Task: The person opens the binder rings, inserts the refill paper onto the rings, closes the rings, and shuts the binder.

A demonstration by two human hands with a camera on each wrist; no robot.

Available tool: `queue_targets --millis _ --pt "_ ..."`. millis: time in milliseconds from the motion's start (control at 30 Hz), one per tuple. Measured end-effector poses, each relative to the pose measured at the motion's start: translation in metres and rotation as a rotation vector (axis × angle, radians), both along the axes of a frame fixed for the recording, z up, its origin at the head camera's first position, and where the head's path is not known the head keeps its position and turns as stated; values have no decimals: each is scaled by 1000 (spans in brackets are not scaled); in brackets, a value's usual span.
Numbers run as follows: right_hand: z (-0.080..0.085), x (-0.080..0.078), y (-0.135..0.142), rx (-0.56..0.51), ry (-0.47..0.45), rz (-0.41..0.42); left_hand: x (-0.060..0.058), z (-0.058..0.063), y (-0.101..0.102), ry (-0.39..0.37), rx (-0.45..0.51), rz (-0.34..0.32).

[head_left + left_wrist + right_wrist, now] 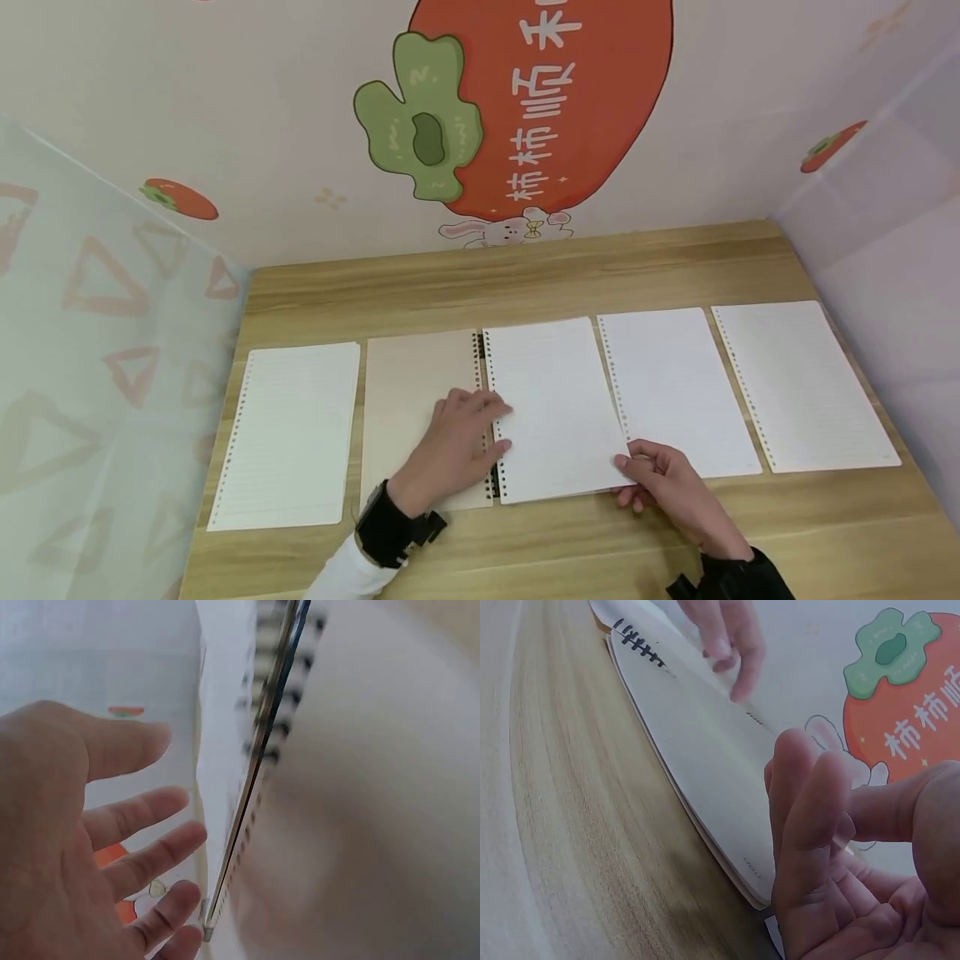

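An opened ring binder lies in the middle of the table in the head view, its beige page (408, 375) on the left and a stack of white loose-leaf paper (555, 392) on the right. Dark binder rings (281, 727) run along the spine. Over the spine hovers my left hand (453, 446), fingers loosely extended and holding nothing. With thumb above and fingers below, my right hand (667, 483) pinches the lower right corner of the white stack. That corner is partly hidden behind the fingers in the right wrist view.
Left of the binder lies a ruled loose-leaf stack (288, 442). To its right lie a second white stack (675, 383), partly under the binder's paper, and a third stack (810, 383) near the table's right edge. A printed wall panel (285, 125) stands behind the wooden table (562, 550).
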State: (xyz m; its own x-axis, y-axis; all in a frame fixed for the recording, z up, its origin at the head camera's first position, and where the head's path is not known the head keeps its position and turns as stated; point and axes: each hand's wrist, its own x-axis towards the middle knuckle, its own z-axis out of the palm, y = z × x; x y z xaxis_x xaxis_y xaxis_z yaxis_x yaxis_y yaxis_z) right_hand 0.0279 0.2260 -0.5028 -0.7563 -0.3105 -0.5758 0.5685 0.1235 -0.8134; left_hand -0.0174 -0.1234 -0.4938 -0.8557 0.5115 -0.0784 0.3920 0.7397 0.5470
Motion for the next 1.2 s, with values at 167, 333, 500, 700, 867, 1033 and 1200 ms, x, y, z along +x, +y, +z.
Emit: queue_targets --millis 167,333,500,700,867,1033,1200 --pt "1 0 -1 21 9 -1 28 0 0 -31 -26 -76" --pt "1 1 -1 23 18 5 40 -1 -2 11 -71 -81" --pt "0 3 0 5 37 12 44 -2 -1 67 -94 -84" --pt "0 5 1 7 53 26 48 -4 3 96 -105 -93" --pt "-1 5 2 13 69 32 49 -5 6 106 -116 -109" --pt "-2 6 3 36 81 27 51 -5 8 121 -126 -113" --pt "-4 6 4 151 152 32 53 -6 10 125 -137 -102"
